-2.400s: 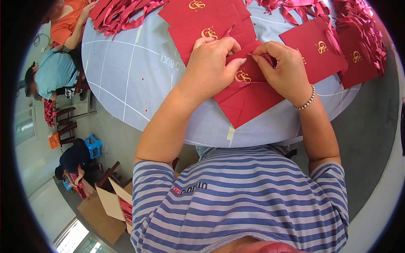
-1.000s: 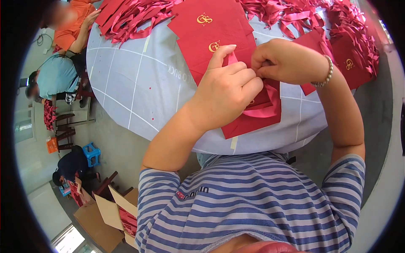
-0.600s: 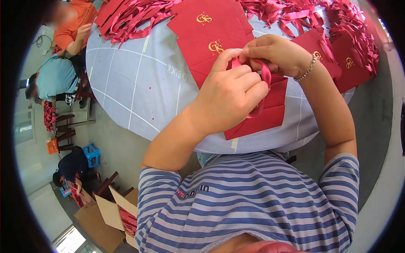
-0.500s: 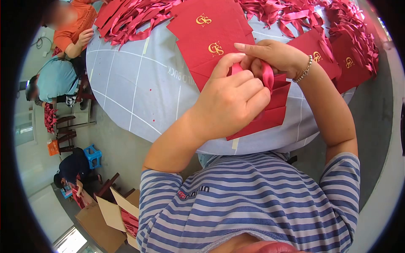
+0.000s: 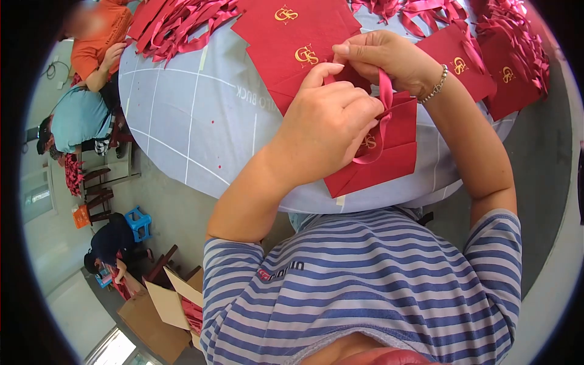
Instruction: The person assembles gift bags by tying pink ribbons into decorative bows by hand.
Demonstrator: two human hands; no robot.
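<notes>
A red paper gift bag (image 5: 398, 137) with a gold monogram lies near the table's front edge. Over its opening, both hands work a shiny red ribbon (image 5: 386, 97). My left hand (image 5: 331, 125) is closed with curled fingers, and ribbon shows beside its index finger and below its knuckles. My right hand (image 5: 389, 59) pinches ribbon, thumb against fingers, its fingertips almost meeting those of the left. A ribbon loop hangs down across the bag's front. The exact fingertip grip is partly hidden.
Flat red bags (image 5: 277, 36) are stacked just beyond my hands. More bags with ribbons (image 5: 511, 76) lie at right, and a ribbon heap (image 5: 182, 27) at back left. A checked cloth (image 5: 164, 115) covers the table. Other people work at left, near an open cardboard box (image 5: 161, 310).
Both hands have shifted slightly up and away from the bag, drawing the ribbon with them. A ribbon loop and the bag's monogram now show below my left hand.
</notes>
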